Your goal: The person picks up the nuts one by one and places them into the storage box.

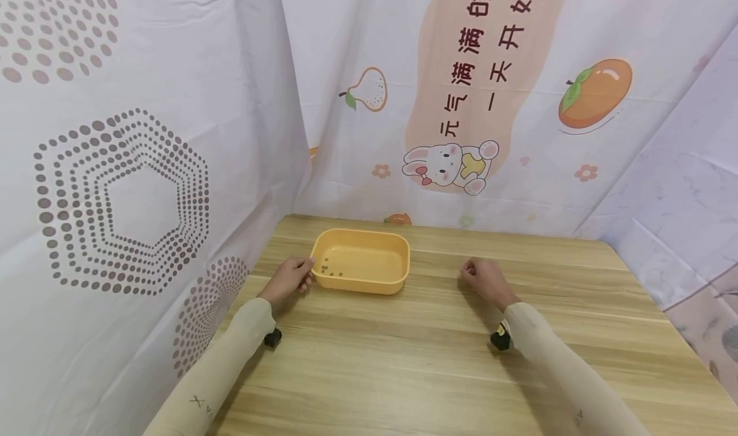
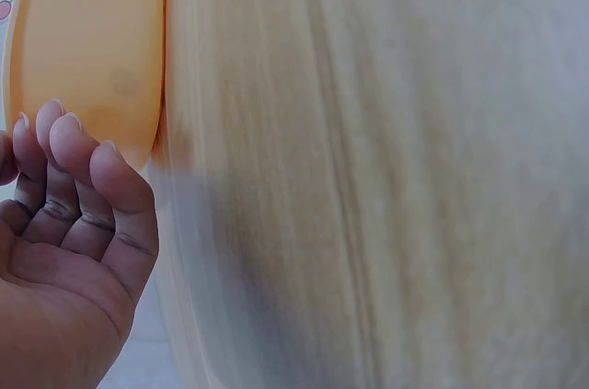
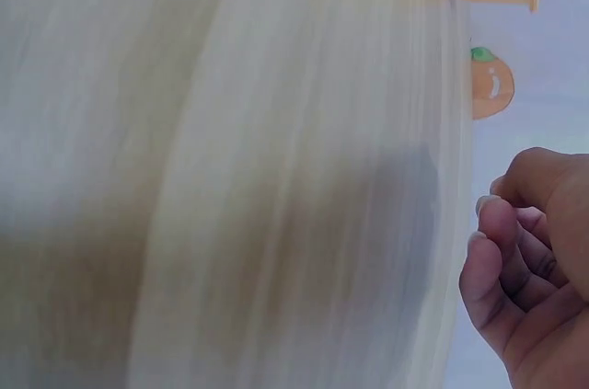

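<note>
A yellow plastic tray with rounded corners and upright walls sits on the table. Several small dark ring-like pieces lie on its floor, gathered at the left end. My left hand holds the tray's left end, thumb up at the rim and the other fingers curled below it. In the left wrist view those fingertips overlap the tray's end wall. My right hand hovers over the table to the right of the tray, fingers loosely curled, thumb close to the index finger. Nothing shows between them.
The wood-grain table ends at the back against a printed curtain. Another curtain runs along its left edge, and a pale one stands at the right. Both sleeves have a small dark device at the wrist.
</note>
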The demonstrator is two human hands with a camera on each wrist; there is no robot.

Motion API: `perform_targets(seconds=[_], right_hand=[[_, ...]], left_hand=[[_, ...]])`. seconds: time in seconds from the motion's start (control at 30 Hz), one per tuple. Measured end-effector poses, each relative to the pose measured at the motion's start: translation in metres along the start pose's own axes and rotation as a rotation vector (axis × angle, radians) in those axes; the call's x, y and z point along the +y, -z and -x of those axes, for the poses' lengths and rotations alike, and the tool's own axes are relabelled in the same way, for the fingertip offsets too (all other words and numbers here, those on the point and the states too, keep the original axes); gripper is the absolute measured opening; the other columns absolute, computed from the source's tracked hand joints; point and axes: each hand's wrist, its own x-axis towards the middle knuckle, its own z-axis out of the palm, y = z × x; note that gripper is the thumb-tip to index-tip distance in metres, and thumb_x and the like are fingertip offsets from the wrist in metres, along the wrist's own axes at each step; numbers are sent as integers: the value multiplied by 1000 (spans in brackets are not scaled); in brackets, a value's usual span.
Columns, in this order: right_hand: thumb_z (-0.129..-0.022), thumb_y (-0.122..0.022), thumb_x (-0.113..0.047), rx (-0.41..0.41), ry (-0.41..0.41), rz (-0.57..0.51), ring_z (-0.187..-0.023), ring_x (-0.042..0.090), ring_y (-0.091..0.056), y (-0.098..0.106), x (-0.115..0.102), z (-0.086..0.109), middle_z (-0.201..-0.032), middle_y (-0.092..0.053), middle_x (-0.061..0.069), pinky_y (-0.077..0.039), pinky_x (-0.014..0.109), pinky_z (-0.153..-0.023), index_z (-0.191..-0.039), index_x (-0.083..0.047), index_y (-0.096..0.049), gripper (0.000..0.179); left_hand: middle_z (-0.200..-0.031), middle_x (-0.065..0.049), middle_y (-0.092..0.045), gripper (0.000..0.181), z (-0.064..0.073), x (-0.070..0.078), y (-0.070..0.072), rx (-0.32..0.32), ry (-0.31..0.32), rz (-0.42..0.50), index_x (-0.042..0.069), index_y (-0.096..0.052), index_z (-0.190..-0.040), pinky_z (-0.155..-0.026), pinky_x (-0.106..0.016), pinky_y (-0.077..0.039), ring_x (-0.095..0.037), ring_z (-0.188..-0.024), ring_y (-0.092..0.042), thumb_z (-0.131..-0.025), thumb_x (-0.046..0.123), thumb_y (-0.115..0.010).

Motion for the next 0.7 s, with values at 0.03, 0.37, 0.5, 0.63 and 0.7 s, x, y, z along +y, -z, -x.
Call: perform_targets(seconds=[0.03, 0.37, 0.5, 0.63, 0.7], right_hand=[[-99, -58, -8, -1, -1, -2, -79, 21, -64, 0, -2, 0, -92, -72, 10, -54, 39, -70, -96, -2, -71, 15], [-96, -59, -7, 35, 47, 0, -71, 16, -59, -2, -21, -3, -84, -70, 5, -51, 36, -69, -94, -3, -72, 14], [-95, -61, -8, 42, 67, 6, -73, 16, -61, -1, -31, -5, -83, -71, 5, -52, 38, -71, -94, -2, -71, 13], [-96, -62, -9, 38, 70, -3, -70, 15, -61, 2, -41, -6, -81, -71, 5, -52, 36, -68, -95, -2, -72, 12], [-96, -63, -9, 36, 73, -5, -68, 14, -60, 2, -44, -6, -81, -71, 4, -51, 34, -66, -95, -2, -72, 12]], left_hand=[[-77, -9, -61, 43, 0, 0, 0, -1, 1, 2, 1, -63, -91, -55, -25, -51, -15, -61, -55, -111, 36, -48], [-76, -8, -61, 41, -1, -1, 0, -4, 21, 19, 2, -62, -90, -55, -25, -51, -14, -61, -54, -111, 34, -48], [-76, -8, -61, 41, -1, -1, 0, -3, 23, 21, 1, -62, -90, -54, -24, -51, -14, -61, -54, -111, 33, -48], [-76, -9, -61, 42, -1, -1, 0, 3, 24, 12, 1, -63, -90, -54, -25, -51, -14, -61, -55, -111, 35, -49], [-77, -10, -62, 42, -2, -1, -1, 6, 26, 8, 1, -63, -90, -55, -25, -52, -14, -62, -55, -111, 35, -49]])
